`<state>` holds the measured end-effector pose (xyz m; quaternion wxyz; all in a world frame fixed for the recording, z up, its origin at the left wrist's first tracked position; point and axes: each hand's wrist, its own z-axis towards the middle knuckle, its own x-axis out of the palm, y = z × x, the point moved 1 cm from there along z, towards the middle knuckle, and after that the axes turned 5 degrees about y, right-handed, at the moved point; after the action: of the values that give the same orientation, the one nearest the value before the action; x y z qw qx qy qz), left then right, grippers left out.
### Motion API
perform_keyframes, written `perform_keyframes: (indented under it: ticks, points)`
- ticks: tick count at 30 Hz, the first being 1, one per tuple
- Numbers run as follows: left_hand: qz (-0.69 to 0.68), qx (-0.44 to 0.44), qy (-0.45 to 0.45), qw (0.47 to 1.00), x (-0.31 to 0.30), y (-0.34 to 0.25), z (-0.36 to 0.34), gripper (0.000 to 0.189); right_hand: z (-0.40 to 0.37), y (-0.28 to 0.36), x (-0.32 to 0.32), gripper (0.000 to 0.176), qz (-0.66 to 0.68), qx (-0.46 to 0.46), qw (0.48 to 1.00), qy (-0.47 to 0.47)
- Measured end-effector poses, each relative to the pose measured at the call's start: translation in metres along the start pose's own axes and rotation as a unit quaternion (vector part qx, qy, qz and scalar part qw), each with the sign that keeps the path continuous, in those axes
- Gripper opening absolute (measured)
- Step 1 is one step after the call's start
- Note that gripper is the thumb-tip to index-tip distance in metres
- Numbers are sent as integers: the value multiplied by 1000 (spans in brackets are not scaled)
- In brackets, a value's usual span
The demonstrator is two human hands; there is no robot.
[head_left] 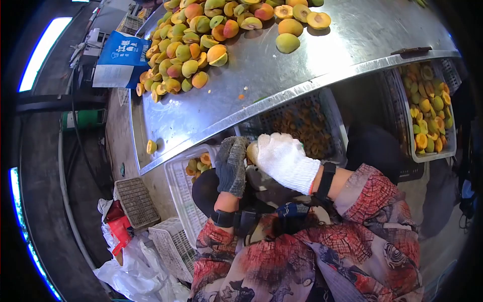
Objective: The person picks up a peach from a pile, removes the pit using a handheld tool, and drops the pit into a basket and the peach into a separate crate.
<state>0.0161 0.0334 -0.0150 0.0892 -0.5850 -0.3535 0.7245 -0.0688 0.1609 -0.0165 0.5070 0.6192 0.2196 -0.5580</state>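
In front of my lap, both gloved hands meet around a yellowish apricot [253, 152], most of it hidden by the fingers. My left hand [232, 160], in a dark grey knit glove, is closed against one side of it. The white-gloved right hand [283, 157] has its fingers curled over the other side. Beyond them, a heap of apricots [188, 53], many cut in half, lies on the metal table [241, 70]. Below the table edge, a crate [338, 118] holds small brown pieces that look like pits.
A white crate [181, 189] with some apricot halves stands left of my legs; another full crate [449, 146] stands right. A blue printed bag [121, 54] leans by the heap. Stacked crates [138, 204] and plastic bags [143, 274] lie on the left floor. The table's metal edge runs ahead.
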Motion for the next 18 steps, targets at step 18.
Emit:
perform_keyframes:
  ticks: [18]
  points:
    - [-478,-21,-65,876,-32,5,-21,24,-8,-16,-34,11,172,-32,984,-21]
